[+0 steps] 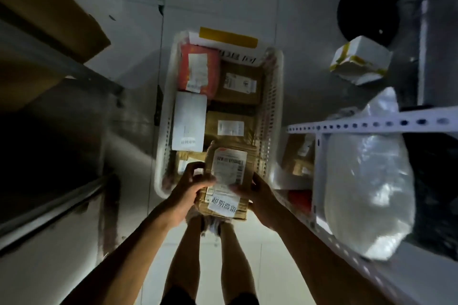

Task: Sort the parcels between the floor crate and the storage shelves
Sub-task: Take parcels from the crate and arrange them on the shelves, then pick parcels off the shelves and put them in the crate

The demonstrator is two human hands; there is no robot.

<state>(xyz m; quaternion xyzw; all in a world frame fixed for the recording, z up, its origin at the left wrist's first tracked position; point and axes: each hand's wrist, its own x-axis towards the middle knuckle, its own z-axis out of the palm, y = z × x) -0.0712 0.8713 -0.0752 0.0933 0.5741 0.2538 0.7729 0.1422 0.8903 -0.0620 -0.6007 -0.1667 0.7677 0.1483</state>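
Both hands clasp one brown box (226, 182) from opposite sides: the left hand (190, 187) wraps its left edge with the thumb lying across the top, and the right hand (257, 192) presses the right edge with its thumb on the white label. The box hangs over the near end of the crate (273, 106), tilted so the label faces the camera.

Going left to right: a dark shelf (62, 69) on the left carries a big carton (49, 7). The white crate sits on the floor in the middle, packed with a red parcel (198, 69), a white parcel (189, 121) and two brown boxes (240, 82) further back. To the right stands a white shelf (371, 122) bearing a bulky plastic bag (366, 181), with small parcels (297, 156) tucked on a lower level. A taped white box (359, 59) lies beyond, near a round black base (366, 10).

Judging by the pose, the person is reading the label, which is the deciding step of the sort; whether this box is leaving the crate or going into it cannot be told. The next move calls for picking a slot. The right shelf looks crowded by the bag, so a gap would need finding first, and both hands should carry the box level until it rests.
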